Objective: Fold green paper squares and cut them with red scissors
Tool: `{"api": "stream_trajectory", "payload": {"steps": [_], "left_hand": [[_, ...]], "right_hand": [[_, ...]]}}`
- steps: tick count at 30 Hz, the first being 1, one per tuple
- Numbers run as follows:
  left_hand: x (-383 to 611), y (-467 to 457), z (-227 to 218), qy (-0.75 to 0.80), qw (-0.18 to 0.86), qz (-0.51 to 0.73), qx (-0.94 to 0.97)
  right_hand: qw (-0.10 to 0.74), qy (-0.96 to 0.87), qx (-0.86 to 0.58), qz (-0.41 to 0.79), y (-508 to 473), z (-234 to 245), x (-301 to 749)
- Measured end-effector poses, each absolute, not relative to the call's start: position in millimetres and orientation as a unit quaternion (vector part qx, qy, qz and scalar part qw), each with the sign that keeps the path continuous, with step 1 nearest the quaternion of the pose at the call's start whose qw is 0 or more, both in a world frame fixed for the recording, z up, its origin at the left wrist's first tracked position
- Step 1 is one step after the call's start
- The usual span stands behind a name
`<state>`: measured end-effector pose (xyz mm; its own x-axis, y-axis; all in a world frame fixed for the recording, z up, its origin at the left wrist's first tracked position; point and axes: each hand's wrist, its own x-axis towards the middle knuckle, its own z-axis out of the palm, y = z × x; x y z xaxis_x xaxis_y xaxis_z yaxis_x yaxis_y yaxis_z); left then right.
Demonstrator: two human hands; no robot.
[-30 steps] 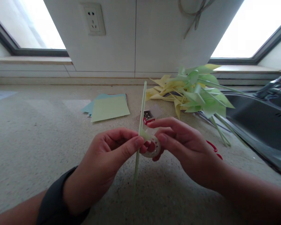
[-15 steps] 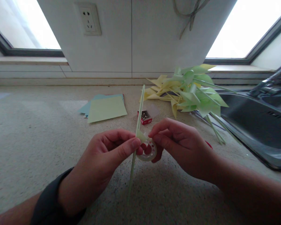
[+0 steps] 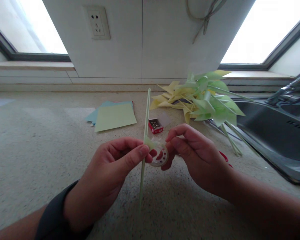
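Between the thumb and fingers of my left hand (image 3: 120, 163) is a thin pale green stick (image 3: 146, 116), held nearly upright. A small pale green scrap of paper (image 3: 149, 143) lies against the stick just above my left thumb. Close beside it, my right hand (image 3: 192, 150) is closed on a clear roll of tape (image 3: 162, 158), whose ring shows between the two hands. My right thumb and index finger are pinched near the tape's upper edge; whether a tape end lies between them is too small to see.
An open red box of small metal pins (image 3: 155, 126) sits beyond my hands. Left of it lies a stack of green and blue paper sheets (image 3: 116, 116). Several yellow and green paper pinwheels (image 3: 202, 96) are heaped at the back right, beside the steel sink (image 3: 270, 133). Something red (image 3: 223, 156) shows behind my right wrist.
The stick has come more upright, its top moving left. My right thumb and index finger have drawn a little to the right, away from the stick.
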<state>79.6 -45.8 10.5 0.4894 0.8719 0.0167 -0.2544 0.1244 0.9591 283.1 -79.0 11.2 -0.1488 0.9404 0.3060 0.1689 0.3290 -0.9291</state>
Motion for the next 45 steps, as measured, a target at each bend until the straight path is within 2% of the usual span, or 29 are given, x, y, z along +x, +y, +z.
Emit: {"api": "stream_trajectory", "payload": {"steps": [9,16,21,25,28,31,35,40,45], "left_hand": [[82.1,-45.3,12.0,0.295,0.697,0.428,0.495],[82.7,-47.3,12.9,0.277,0.723,0.437,0.459],[86.2,-47.5,13.9,0.265,0.746,0.438,0.426],[85.6,-46.5,11.6,0.291,0.734,0.435,0.433],[82.3,-45.5,9.5,0.342,0.705,0.427,0.452],[80.4,-44.2,9.5,0.357,0.679,0.422,0.483],[81.1,-44.0,11.5,0.356,0.658,0.416,0.517],[82.2,-46.0,11.6,0.346,0.649,0.41,0.539],[82.5,-48.1,12.3,0.349,0.639,0.411,0.548]], "right_hand": [[0.505,-0.675,-0.445,0.301,-78.7,8.0,283.9],[0.538,-0.64,-0.397,0.379,-81.2,7.9,273.8],[0.537,-0.626,-0.435,0.361,-81.4,7.5,267.5],[0.525,-0.653,-0.469,0.279,-81.0,6.6,271.1],[0.5,-0.71,-0.472,0.151,-79.7,8.2,280.6],[0.425,-0.8,-0.423,-0.004,-78.3,17.8,292.0],[0.338,-0.873,-0.327,-0.132,-79.1,35.1,301.7],[0.259,-0.889,-0.299,-0.23,-81.2,42.3,299.2],[0.26,-0.889,-0.298,-0.232,-81.0,41.1,295.0]]}}
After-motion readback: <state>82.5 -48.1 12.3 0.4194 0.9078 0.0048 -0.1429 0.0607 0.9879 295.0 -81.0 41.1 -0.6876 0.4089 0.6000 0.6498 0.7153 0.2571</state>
